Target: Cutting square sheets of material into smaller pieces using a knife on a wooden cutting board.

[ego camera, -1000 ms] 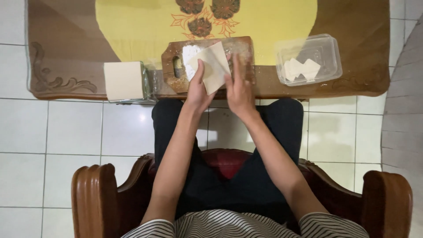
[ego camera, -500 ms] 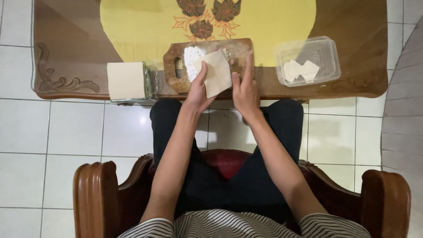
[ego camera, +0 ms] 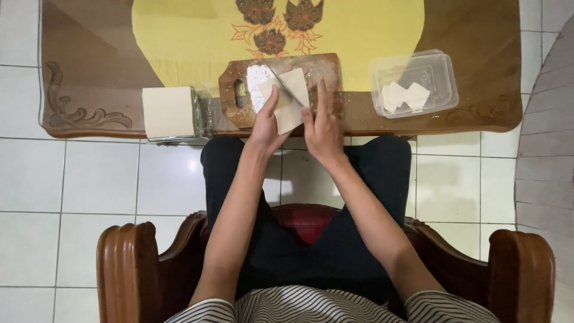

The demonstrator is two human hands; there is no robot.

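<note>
A pale square dough sheet (ego camera: 291,98) is held over a floured wooden cutting board (ego camera: 326,69) at the table's near edge. My left hand (ego camera: 266,122) grips the sheet's left lower side, thumb up along it. My right hand (ego camera: 323,125) presses on its right edge with fingers stretched upward. A white patch of flour (ego camera: 257,78) lies on the board just behind the sheet. A crease or thin line runs diagonally across the sheet.
A stack of square dough sheets (ego camera: 168,112) sits at the table's edge to the left. A clear plastic container (ego camera: 445,90) with folded pieces stands to the right. The brown table (ego camera: 89,72) has a yellow cloth (ego camera: 179,36). I sit in a wooden armchair (ego camera: 122,269) on white tile.
Both hands and the sheet have shifted slightly lower toward the table's near edge. My right hand's fingers have straightened along the sheet's right side.
</note>
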